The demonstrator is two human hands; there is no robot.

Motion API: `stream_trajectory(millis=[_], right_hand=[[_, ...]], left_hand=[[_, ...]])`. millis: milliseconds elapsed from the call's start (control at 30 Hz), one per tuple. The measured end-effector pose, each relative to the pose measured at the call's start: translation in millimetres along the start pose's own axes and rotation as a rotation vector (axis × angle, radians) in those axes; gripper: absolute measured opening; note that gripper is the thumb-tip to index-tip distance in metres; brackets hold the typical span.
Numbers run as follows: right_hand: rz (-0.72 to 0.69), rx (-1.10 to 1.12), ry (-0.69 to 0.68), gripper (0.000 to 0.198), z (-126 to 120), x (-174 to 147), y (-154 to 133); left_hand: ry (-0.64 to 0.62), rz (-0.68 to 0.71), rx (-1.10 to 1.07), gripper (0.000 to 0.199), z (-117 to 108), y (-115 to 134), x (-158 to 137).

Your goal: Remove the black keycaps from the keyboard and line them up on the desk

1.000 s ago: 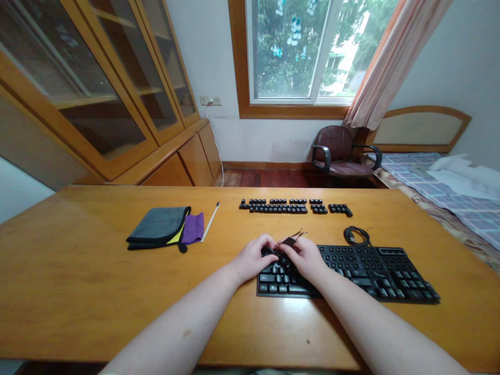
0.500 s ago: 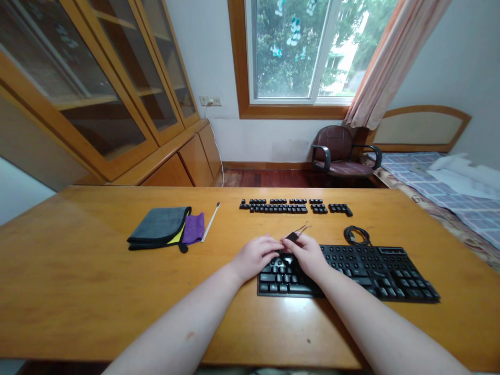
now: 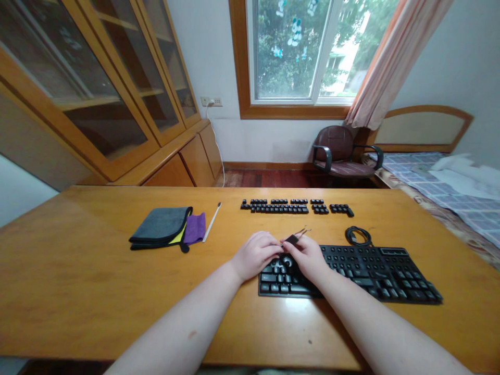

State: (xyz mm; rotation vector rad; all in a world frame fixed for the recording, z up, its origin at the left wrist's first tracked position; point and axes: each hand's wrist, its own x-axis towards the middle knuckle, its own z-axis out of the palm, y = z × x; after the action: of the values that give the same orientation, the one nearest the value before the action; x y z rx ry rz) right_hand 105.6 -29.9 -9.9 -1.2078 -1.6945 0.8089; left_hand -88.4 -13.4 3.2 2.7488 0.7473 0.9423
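My right hand (image 3: 310,259) is closed round a keycap puller (image 3: 291,240), whose black handle shows between thumb and fingers with thin wire prongs pointing up and away. My left hand (image 3: 258,255) meets it at the fingertips, fingers curled together over the upper left corner of the black keyboard (image 3: 363,271). What the left fingertips pinch, if anything, is hidden. The keyboard's upper rows show bare switches, while keycaps still sit on lower rows and at the right end. Loose black keycaps (image 3: 279,209) lie in neat rows behind the keyboard.
Left of my hands lie a folded grey cloth (image 3: 158,225), a purple cloth (image 3: 194,228) and a thin white-handled brush (image 3: 212,221). A coiled cable (image 3: 358,236) rests behind the keyboard. Beyond the wooden table (image 3: 94,291) stands a chair (image 3: 339,151).
Both hands stay almost in place at the keyboard's upper left. The fingers shift slightly, and a little more of the keys between the hands shows. The view has moved very slightly.
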Motion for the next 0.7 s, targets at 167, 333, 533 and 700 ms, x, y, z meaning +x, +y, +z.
stream_trajectory(millis=[167,333,533,700], right_hand=[[0.084,0.087,0.005,0.025,1.1,1.9,0.3],[0.268,0.266,0.012,0.036,1.1,4.9,1.4],[0.245,0.232,0.025,0.036,2.5,2.5,6.7],[0.198,0.176,0.025,0.035,0.6,2.8,4.5]], left_hand=[[-0.027,0.000,-0.006,0.019,-1.1,4.0,2.3],[0.001,-0.062,-0.041,0.019,3.6,5.3,-1.4],[0.144,-0.691,0.129,0.015,-9.4,-47.7,3.7],[-0.031,-0.815,0.368,0.021,-22.7,-93.3,22.9]])
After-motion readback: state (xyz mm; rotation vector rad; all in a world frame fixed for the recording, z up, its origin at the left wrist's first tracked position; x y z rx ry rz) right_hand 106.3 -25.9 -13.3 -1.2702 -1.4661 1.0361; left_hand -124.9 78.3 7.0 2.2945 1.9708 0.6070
